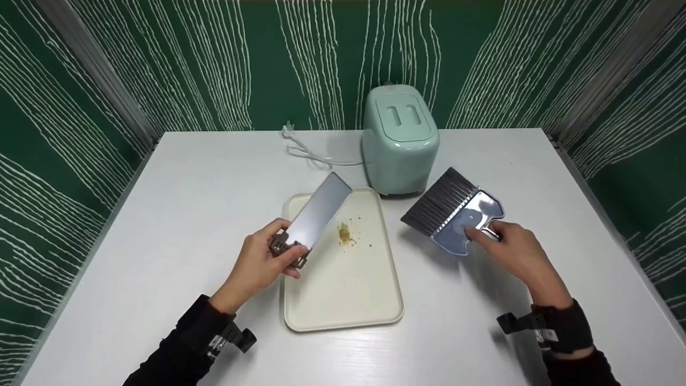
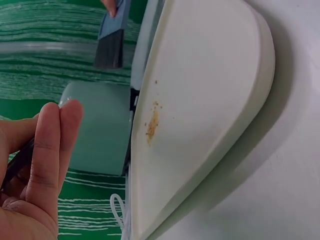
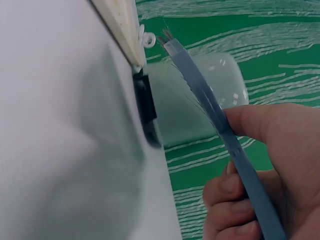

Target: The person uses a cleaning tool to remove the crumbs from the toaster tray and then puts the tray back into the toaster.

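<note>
My left hand (image 1: 268, 262) grips the dark brown end of a narrow, shiny metal crumb tray (image 1: 321, 206), tilted above the left side of a cream serving tray (image 1: 343, 300). In the left wrist view only a dark edge of it shows behind the fingers (image 2: 45, 160). To the right of the serving tray, my right hand (image 1: 514, 246) pinches a wide brush (image 1: 466, 220) by its blue plastic handle, thumb on the flat face. Its dark bristles point up and left, over the table. A small heap of yellow-brown crumbs (image 1: 344, 233) lies on the serving tray.
A mint-green toaster (image 1: 402, 155) stands behind the serving tray's far right corner. Its white cord (image 1: 316, 157) and plug lie on the white table (image 1: 182, 214) to its left. Green walls with white lines (image 1: 300, 64) enclose the back and both sides.
</note>
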Demonstrator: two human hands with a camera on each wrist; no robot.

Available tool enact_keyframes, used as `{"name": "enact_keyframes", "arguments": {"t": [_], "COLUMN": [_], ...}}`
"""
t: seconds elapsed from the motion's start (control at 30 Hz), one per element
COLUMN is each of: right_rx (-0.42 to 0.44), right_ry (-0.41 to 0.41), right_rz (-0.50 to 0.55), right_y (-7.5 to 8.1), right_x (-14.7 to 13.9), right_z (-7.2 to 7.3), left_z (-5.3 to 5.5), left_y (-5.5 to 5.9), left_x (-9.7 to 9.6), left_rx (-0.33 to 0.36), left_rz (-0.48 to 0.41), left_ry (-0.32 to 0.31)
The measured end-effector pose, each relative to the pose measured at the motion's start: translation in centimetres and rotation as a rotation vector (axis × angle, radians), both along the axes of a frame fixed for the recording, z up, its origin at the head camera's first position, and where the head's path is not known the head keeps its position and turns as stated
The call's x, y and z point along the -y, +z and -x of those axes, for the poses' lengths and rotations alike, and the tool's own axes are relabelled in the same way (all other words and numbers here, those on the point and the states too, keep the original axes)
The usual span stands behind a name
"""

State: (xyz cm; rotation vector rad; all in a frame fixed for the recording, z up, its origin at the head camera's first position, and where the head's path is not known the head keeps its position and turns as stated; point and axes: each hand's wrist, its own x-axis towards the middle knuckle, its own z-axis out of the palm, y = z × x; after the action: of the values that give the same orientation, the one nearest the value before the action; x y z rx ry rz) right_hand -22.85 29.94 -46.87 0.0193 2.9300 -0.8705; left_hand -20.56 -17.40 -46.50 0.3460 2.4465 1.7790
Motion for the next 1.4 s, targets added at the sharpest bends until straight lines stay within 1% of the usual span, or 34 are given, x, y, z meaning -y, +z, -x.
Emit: {"name": "enact_keyframes", "arguments": {"t": [0.1, 0.23, 0.37, 0.47, 0.67, 0.87, 0.97, 1.17, 1.4], "right_rx": [0.031, 0.09, 0.147, 0.164, 0.143, 0.16, 0.138, 0.083, 0.085], "right_ry": [-0.042, -0.093, -0.119, -0.134, -0.175, -0.189, -0.198, -0.211, -0.231], "right_rz": [-0.003, -0.025, -0.069, -0.077, -0.035, 0.01, 0.026, 0.012, -0.005], "right_y": [-0.7, -1.5, -2.3, -2.9, -4.0, -4.3, -4.3, -4.5, -4.8], "right_x": [-1.2, -2.8, -4.3, -5.1, -6.1, -6.4, -6.4, -6.2, -6.2], "right_z": [0.5, 1.1, 1.4, 1.8, 2.1, 2.1, 2.0, 1.8, 1.9], "left_z": [0.1, 0.1, 0.1, 0.1, 0.2, 0.2, 0.2, 0.1, 0.2], "left_y": [-0.2, -0.4, -0.4, -0.5, -0.7, -0.8, -0.9, -1.0, -1.4], "left_x": [-0.1, -0.3, -0.5, -0.6, -1.0, -1.2, -1.3, -1.6, -1.7], "left_rx": [0.02, 0.028, 0.053, 0.076, 0.1, 0.126, 0.139, 0.165, 0.192], "left_rz": [-0.037, -0.071, -0.108, -0.139, -0.172, -0.193, -0.209, -0.235, -0.26], "left_ry": [0.006, 0.005, 0.002, 0.007, 0.009, 0.013, 0.006, 0.013, 0.021]}}
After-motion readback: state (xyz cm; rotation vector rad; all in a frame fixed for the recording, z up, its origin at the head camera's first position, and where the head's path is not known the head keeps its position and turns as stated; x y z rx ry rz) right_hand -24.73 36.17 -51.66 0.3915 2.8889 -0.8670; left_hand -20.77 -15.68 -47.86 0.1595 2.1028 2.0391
